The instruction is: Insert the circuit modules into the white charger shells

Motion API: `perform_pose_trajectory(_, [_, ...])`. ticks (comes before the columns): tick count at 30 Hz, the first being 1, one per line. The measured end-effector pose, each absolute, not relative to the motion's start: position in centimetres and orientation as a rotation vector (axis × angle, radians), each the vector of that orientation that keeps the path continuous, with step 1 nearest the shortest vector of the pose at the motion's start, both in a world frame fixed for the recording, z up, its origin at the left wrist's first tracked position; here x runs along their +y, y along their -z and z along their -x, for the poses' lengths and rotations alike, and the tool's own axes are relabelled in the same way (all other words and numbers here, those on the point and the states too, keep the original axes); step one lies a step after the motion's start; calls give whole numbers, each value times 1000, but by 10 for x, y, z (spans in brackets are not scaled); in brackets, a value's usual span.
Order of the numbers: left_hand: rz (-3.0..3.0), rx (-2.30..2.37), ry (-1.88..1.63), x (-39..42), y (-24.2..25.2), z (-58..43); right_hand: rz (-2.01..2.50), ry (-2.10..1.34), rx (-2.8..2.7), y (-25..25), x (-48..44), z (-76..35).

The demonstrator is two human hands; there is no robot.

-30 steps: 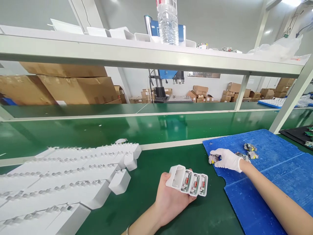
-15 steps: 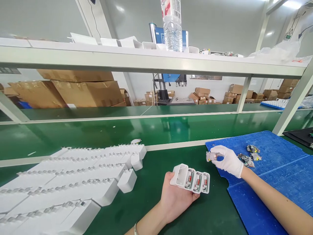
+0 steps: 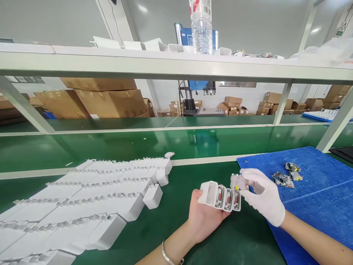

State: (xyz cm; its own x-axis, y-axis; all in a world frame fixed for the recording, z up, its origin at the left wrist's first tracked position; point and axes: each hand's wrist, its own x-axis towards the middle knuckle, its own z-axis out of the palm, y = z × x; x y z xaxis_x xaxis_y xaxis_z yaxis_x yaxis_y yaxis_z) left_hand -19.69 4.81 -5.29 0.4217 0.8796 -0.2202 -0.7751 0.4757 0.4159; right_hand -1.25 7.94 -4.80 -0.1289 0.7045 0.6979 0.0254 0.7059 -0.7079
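My bare left hand (image 3: 205,217) holds a row of white charger shells (image 3: 220,196) side by side; three show circuit boards inside and the leftmost one looks empty. My right hand (image 3: 261,195), in a white glove, pinches a small circuit board part (image 3: 238,182) just above the right end of that row. Both hands hover over the green bench (image 3: 176,224) near its front.
Rows of white charger shells (image 3: 91,198) lie packed together at the left. A blue mat (image 3: 325,198) at the right carries a few loose circuit parts (image 3: 286,176). A metal shelf (image 3: 176,66) with a water bottle (image 3: 201,25) spans overhead. Cardboard boxes stand behind.
My right hand lifted a circuit part off the blue mat and carried it left to the shells in my left hand. The view shifted slightly left.
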Motion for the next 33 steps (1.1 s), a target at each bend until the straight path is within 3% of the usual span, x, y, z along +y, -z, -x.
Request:
perform_pose_trajectory(10, [-375, 362, -1051, 49, 60, 194, 736, -681, -1711, 41, 48, 38])
perform_pose_trajectory(33, [-378, 366, -1058, 46, 56, 191, 914, -213, -1888, 13, 26, 50])
